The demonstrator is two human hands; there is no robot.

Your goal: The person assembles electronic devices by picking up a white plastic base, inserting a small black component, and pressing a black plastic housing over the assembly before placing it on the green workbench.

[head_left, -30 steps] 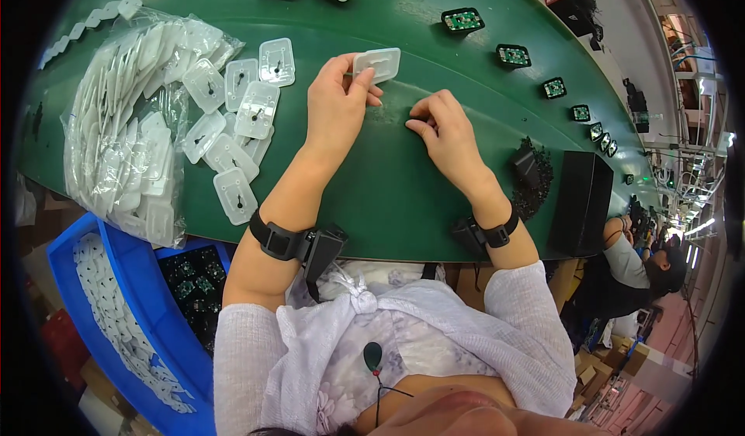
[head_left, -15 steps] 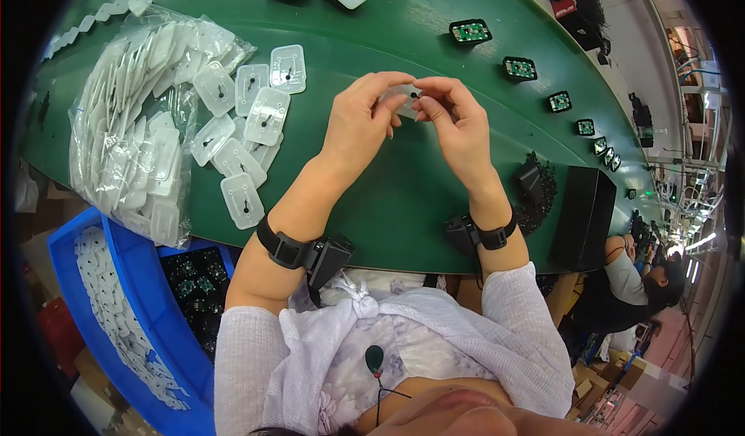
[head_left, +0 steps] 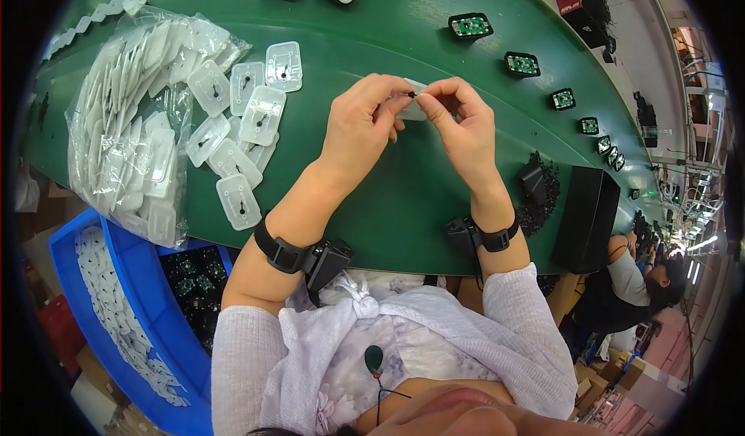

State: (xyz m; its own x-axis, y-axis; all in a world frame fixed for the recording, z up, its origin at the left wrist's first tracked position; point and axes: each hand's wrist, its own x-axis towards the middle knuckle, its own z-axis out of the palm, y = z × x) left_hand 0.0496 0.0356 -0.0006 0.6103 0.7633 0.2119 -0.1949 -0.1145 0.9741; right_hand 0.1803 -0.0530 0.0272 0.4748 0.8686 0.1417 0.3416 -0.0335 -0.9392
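Pinching translucent white rectangular plastic plate in left hand, above green tabletop. Holding right hand fingertips against or beside small black piece; cannot tell whether gripping it.

White plate partly behind left grip
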